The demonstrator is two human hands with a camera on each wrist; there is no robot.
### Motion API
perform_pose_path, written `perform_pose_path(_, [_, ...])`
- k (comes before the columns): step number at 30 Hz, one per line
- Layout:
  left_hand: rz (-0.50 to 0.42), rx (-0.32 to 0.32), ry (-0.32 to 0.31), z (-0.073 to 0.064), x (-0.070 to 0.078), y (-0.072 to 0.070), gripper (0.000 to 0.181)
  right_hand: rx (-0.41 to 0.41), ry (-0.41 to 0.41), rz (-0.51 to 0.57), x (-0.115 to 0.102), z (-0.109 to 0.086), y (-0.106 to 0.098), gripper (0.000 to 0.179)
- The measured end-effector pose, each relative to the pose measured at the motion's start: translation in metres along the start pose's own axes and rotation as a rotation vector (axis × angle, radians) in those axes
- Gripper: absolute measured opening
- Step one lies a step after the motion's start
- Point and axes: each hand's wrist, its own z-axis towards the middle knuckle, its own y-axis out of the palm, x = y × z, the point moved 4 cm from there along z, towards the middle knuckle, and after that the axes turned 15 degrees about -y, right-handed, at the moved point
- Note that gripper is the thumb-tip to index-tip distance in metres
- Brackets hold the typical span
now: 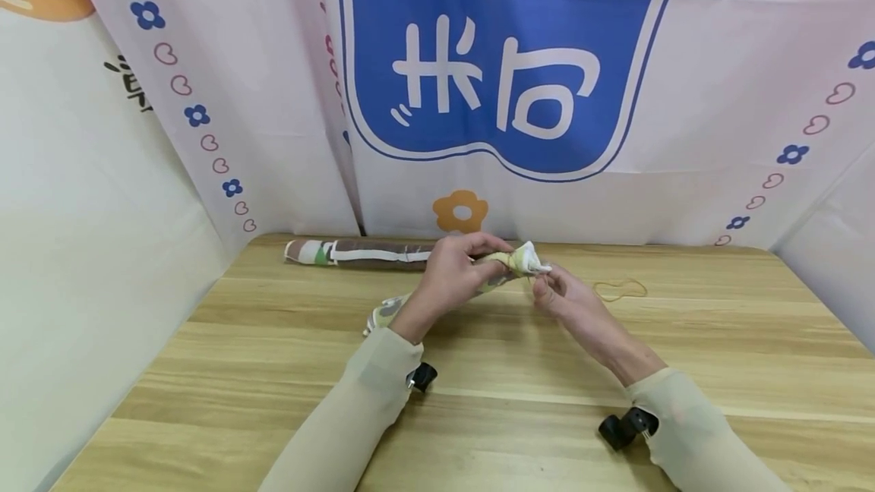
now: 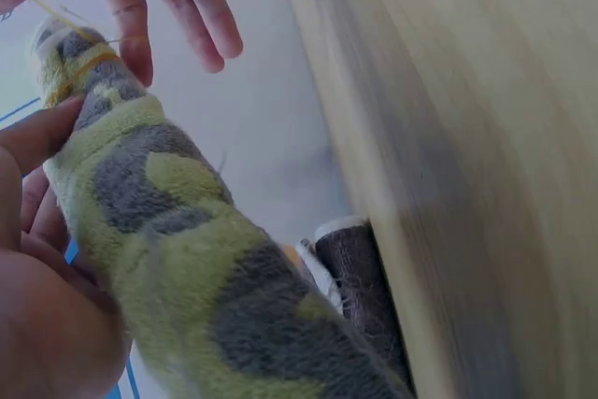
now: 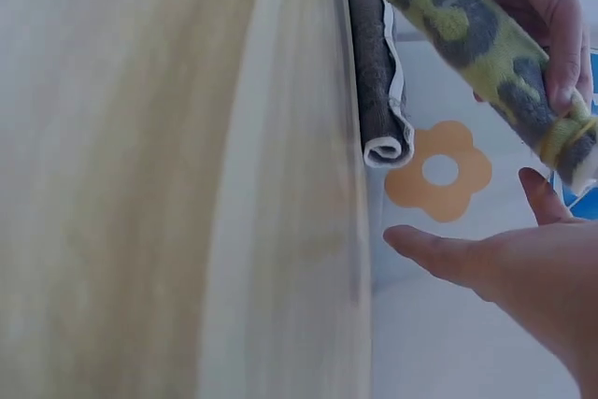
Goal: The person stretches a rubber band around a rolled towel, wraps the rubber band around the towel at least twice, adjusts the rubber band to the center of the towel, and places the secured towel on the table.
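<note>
My left hand grips a rolled towel, plush yellow-green with grey patches, close to its far end. It tilts above the table, its other end toward the lower left in the head view. A thin yellow rubber band circles the towel near the gripped end. From there, strands of it stretch to my right hand, whose fingertips are right at the towel's white tip. In the left wrist view the right hand's fingers are spread and fairly straight, the band drawn out between them.
A second rolled towel, dark brown with white edging, lies along the table's back edge by the printed cloth backdrop. Another yellow rubber band lies on the wooden table to the right of the hands.
</note>
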Motion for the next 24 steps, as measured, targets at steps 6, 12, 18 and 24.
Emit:
perform_pose_path(6, [0.113, 0.027, 0.055, -0.002, 0.004, -0.001, 0.013, -0.030, -0.050, 0.073, 0.001, 0.001, 0.000, 0.103])
perform_pose_path(12, [0.073, 0.030, 0.015, -0.003, 0.002, 0.001, 0.012, -0.048, -0.008, 0.082, 0.001, 0.001, 0.002, 0.108])
perform_pose_path(18, [0.111, 0.007, 0.050, -0.004, 0.004, 0.005, 0.014, -0.080, -0.031, 0.204, 0.000, 0.004, 0.000, 0.111])
perform_pose_path(24, [0.287, 0.002, 0.162, -0.005, 0.007, 0.009, 0.016, -0.049, -0.008, 0.060, 0.000, 0.004, -0.010, 0.102])
